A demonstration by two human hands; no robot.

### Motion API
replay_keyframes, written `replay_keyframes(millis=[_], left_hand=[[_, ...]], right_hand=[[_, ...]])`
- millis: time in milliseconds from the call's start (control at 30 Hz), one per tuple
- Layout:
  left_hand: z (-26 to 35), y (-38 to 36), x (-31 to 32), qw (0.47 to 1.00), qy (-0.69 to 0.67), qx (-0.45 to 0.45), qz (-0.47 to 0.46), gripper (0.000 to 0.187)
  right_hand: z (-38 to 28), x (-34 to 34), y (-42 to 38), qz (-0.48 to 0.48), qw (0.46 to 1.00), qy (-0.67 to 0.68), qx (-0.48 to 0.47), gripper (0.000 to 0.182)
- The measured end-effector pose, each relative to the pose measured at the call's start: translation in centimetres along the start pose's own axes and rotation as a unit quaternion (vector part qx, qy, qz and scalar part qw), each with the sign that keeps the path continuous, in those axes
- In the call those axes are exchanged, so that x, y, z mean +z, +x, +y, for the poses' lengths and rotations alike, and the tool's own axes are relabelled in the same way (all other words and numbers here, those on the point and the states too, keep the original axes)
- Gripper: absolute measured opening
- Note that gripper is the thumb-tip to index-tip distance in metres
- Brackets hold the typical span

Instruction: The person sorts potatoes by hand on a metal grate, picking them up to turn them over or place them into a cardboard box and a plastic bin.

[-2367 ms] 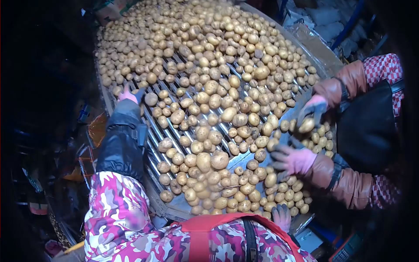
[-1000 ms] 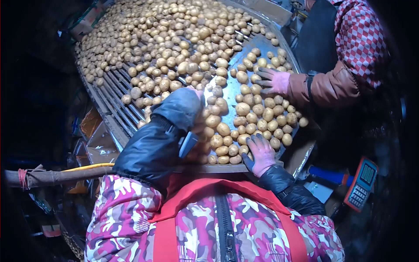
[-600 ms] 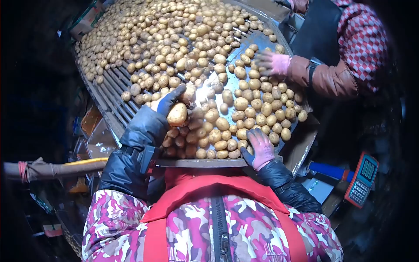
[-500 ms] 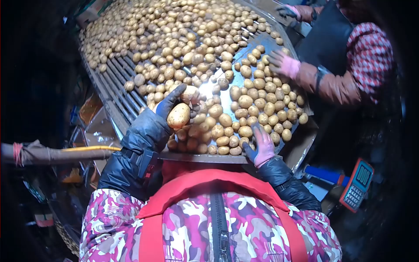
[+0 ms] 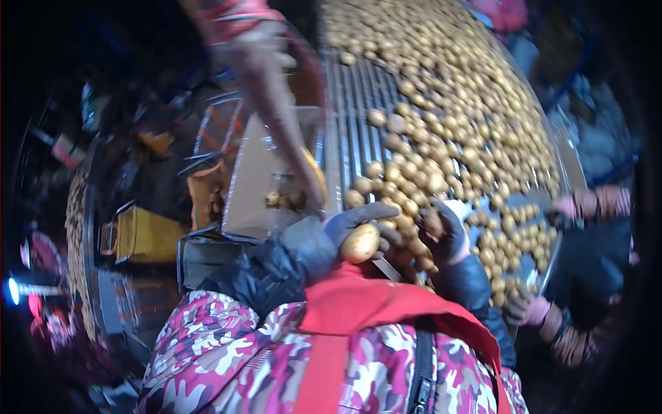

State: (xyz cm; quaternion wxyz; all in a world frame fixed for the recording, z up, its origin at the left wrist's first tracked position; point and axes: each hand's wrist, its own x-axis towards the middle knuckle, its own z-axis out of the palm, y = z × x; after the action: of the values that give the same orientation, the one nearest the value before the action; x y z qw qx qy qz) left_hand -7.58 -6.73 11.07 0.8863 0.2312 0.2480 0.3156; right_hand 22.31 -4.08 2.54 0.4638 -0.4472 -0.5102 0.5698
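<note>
My left hand point(image 5: 355, 222), in a dark glove, is closed around a large pale potato point(image 5: 360, 243) by the near edge of the sorting table. My gloved right hand point(image 5: 452, 231) is just to the right, over the loose potatoes point(image 5: 407, 200). Its fingers curl around a brownish potato point(image 5: 433, 224), though motion smears them. More potatoes lie beneath and between my two hands, partly hidden by them.
Dark slats point(image 5: 345, 117) run along the table's left side. A blurred pole point(image 5: 276, 114) crosses in front of a cardboard box point(image 5: 252, 179). Farther left stands a yellow container point(image 5: 148, 234). At right, a co-worker's gloved hand point(image 5: 527, 310) is beside the potatoes.
My view has swung left, bringing boxes and containers into sight. My right hand has left the near edge of the potatoes and come closer to my left hand, which keeps its potato.
</note>
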Motion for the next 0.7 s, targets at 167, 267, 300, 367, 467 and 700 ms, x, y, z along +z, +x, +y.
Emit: replay_keyframes(millis=[167,267,300,367,467,700], left_hand=[[-4.2,-9.9,-10.3,0.956,-0.252,0.13,0.078,0.056],[-2.5,-14.0,-13.1,0.922,-0.254,0.23,0.182,0.055],[-1.1,-15.0,-13.9,0.908,-0.244,0.267,0.212,0.055],[2.5,-17.1,-16.6,0.879,-0.214,0.345,0.252,0.055],[7.6,-19.0,-21.1,0.854,-0.169,0.4,0.287,0.055],[5.2,-12.8,-27.3,0.895,-0.063,0.34,0.283,0.063]], right_hand=[[-0.6,-2.3,0.4,0.083,0.907,0.35,0.219,0.028],[0.6,-3.2,0.5,0.126,0.878,0.377,0.268,0.027],[0.8,-3.1,0.9,0.128,0.87,0.376,0.292,0.026],[-2.1,-0.5,1.6,0.146,0.863,0.36,0.322,0.024],[-1.7,0.0,2.5,-0.012,0.989,0.092,0.116,0.035],[-7.8,2.6,3.0,0.006,0.861,0.458,0.221,0.071]])
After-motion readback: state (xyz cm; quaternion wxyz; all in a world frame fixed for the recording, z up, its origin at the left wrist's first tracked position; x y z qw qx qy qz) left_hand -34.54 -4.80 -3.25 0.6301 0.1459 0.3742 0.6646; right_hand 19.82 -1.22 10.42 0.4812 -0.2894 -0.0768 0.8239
